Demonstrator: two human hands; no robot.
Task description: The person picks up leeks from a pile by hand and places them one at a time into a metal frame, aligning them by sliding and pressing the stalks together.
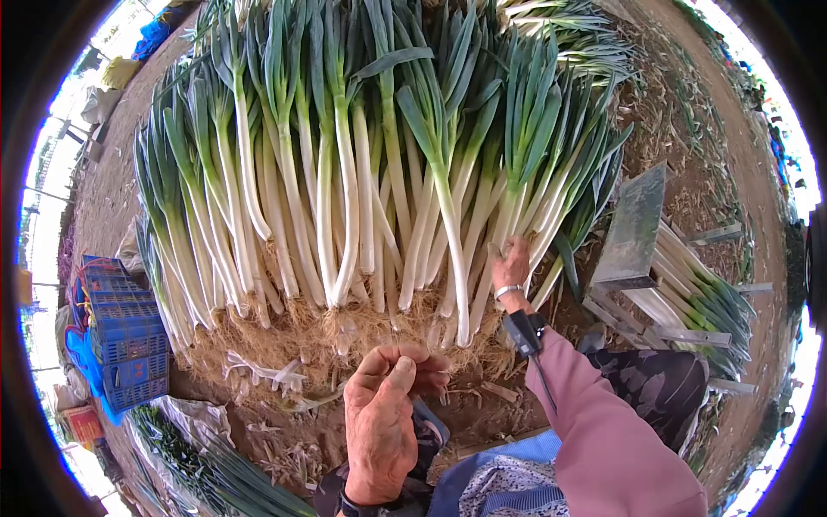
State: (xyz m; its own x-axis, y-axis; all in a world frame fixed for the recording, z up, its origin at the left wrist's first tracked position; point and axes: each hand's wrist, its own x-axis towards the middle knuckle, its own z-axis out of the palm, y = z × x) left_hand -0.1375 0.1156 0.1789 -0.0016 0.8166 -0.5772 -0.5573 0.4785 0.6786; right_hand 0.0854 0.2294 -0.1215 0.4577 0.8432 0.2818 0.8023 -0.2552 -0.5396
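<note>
A wide pile of leeks (345,198) lies before me, green leaves pointing away and white shanks and brown roots (362,323) toward me. My right hand (511,265) reaches to the pile's right side, its fingers curled round a white leek shank; the fingertips are partly hidden. Nearer to me, my left hand (383,422) is raised in front of the roots, thumb pressed to the curled fingers. Whatever may be in that pinch cannot be made out. One leek (452,237) lies slantwise on top, left of my right hand.
On the right, a metal stand (633,228) with slats holds more leeks (689,280). A blue plastic crate (125,327) is at the left. Green leaves (215,465) lie at lower left, and dry scraps (297,435) litter the soil. Further leeks (586,43) are piled behind.
</note>
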